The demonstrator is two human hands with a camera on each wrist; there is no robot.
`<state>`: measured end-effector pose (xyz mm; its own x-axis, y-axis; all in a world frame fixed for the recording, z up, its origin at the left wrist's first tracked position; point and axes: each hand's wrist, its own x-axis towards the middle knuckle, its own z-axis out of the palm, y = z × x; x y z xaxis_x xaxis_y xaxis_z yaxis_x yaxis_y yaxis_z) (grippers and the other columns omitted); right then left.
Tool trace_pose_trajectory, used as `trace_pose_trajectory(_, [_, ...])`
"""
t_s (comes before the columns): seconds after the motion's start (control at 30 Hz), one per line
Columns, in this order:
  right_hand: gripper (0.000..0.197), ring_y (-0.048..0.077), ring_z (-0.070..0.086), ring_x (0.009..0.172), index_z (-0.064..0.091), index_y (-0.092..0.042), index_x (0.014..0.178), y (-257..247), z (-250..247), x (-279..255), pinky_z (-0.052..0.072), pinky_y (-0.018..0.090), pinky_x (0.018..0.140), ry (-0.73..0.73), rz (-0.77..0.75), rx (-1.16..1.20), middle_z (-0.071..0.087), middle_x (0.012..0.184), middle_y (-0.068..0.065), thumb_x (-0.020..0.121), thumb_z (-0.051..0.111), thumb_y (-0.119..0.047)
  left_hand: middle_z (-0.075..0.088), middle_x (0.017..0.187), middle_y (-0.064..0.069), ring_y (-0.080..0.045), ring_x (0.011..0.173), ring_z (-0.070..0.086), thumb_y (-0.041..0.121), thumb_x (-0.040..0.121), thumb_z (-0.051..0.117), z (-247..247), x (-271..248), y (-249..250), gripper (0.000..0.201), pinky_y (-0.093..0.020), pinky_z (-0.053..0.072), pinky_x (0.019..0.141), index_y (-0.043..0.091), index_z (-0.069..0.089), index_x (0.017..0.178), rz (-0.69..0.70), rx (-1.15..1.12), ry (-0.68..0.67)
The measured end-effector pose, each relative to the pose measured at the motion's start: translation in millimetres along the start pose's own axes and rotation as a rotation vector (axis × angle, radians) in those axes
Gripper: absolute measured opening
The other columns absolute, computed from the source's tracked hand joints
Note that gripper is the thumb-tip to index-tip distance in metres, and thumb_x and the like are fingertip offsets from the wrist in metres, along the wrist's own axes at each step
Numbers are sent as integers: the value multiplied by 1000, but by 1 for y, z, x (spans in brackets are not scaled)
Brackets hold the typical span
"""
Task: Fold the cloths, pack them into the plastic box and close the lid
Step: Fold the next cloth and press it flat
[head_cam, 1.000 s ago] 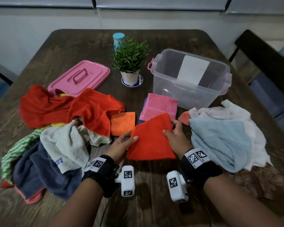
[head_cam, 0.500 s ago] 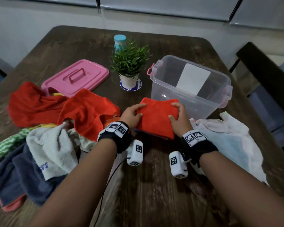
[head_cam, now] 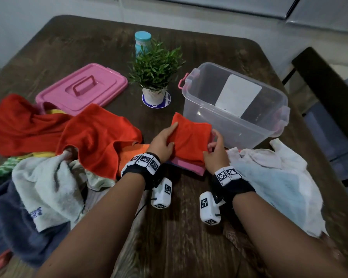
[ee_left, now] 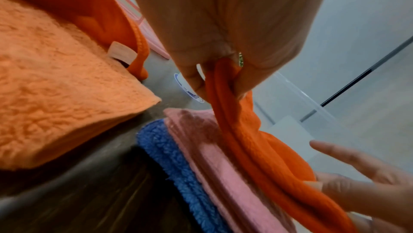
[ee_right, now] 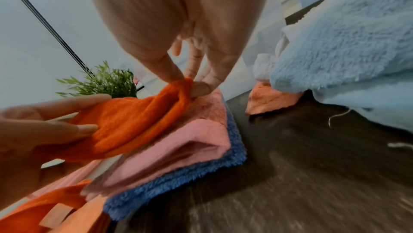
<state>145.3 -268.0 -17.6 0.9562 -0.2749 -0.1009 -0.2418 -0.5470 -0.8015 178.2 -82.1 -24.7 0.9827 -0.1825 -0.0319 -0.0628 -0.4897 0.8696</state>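
Observation:
A folded orange-red cloth [head_cam: 191, 139] lies on a stack of a folded pink cloth [head_cam: 189, 167] and a blue cloth [ee_right: 190, 171], just in front of the clear plastic box [head_cam: 235, 117]. My left hand [head_cam: 172, 135] pinches the cloth's left edge between thumb and fingers [ee_left: 223, 79]. At the right edge, my right hand [head_cam: 213, 143] pinches a corner with thumb and forefinger [ee_right: 190, 85]. The box holds no cloths. Its pink lid [head_cam: 82, 89] lies flat at the back left.
Unfolded cloths are heaped at the left: red ones [head_cam: 96, 135], a white towel [head_cam: 48, 187], a dark blue one [head_cam: 8, 217]. A pale orange folded cloth [head_cam: 133, 155] lies beside my left wrist. A light blue towel [head_cam: 269, 183] lies right; a potted plant [head_cam: 156, 69] and bottle [head_cam: 142, 42] stand behind.
Both hands carried the folded orange-red cloth from the near table forward onto the pink cloth by the box and have set it down lower on the stack.

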Motion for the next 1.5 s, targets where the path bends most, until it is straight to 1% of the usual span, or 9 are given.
trace_pose_trajectory(0.13, [69, 24, 55, 86, 31, -20, 142, 8, 4, -13, 46, 33, 77, 57, 18, -35, 53, 101, 11, 81, 53, 5, 36, 149, -13, -24, 136, 37, -6, 87, 53, 4, 0, -3, 69, -13, 20, 106, 14, 30, 149, -41, 88, -69])
trace_pose_trajectory(0.23, [70, 33, 49, 111, 27, -19, 145, 7, 2, -22, 42, 37, 93, 5, 54, -221, 41, 131, 17, 83, 57, -3, 27, 153, -13, -25, 139, 33, -3, 87, 54, 7, 0, -7, 70, -11, 17, 106, 12, 28, 150, -71, 173, -92])
trace_pose_trajectory(0.4, [65, 34, 17, 141, 17, -29, 152, -5, -1, -24, 23, 48, 115, -84, -244, -674, 7, 160, 4, 96, 48, -35, 8, 160, -7, -28, 142, 25, 9, 91, 55, 6, -5, -7, 65, -27, 21, 114, 24, 31, 149, -85, 319, -79])
trace_pose_trajectory(0.53, [66, 38, -1, 147, 2, -36, 153, 2, 7, -19, 7, 47, 118, -375, -120, -883, -12, 162, 1, 98, 28, -58, 5, 161, -3, -37, 136, 26, 28, 98, 43, 3, -17, -4, 55, -39, 25, 113, 36, 24, 149, -155, 647, -175])
trace_pose_trajectory(0.7, [70, 38, -8, 147, -2, -31, 154, -6, 5, -21, 3, 50, 119, -381, -104, -888, -20, 160, 4, 97, 27, -60, 10, 160, -1, -34, 139, 19, 32, 94, 49, -27, -40, 4, 52, -43, 26, 111, 32, 36, 144, -168, 703, -69])
trace_pose_trajectory(0.9, [62, 31, -4, 148, 24, -20, 150, -18, 3, -51, 11, 47, 118, -245, -370, -661, -3, 162, 3, 97, 46, -41, 13, 160, -1, -30, 144, 13, 37, 86, 58, -91, -89, -26, 62, -45, 13, 115, 33, 34, 143, -262, 968, 132])
trace_pose_trajectory(1.13, [61, 31, 8, 147, 34, -14, 146, -27, 24, -86, 12, 42, 120, -290, -541, -631, 14, 160, 6, 90, 55, -25, 11, 159, 1, -29, 145, 5, 39, 80, 64, -139, -118, -61, 55, -52, 6, 116, 39, 47, 133, -448, 1105, 21])
trace_pose_trajectory(1.3, [60, 28, 5, 147, 31, -15, 147, -48, 30, -100, 11, 40, 120, -307, -572, -592, 13, 160, 4, 92, 53, -24, 49, 139, 1, -29, 136, 28, 29, 84, 60, -160, -114, -57, 32, -42, 18, 112, 32, 65, 116, -366, 1072, 140])
trace_pose_trajectory(1.5, [58, 27, 12, 146, 35, -13, 144, -83, 33, -103, 17, 41, 119, -302, -639, -466, 20, 158, 5, 91, 55, -22, 67, 93, -15, -39, 90, 57, 23, 90, 48, -179, -105, -18, 22, -46, 42, 84, 10, 65, 95, -28, 885, 406])
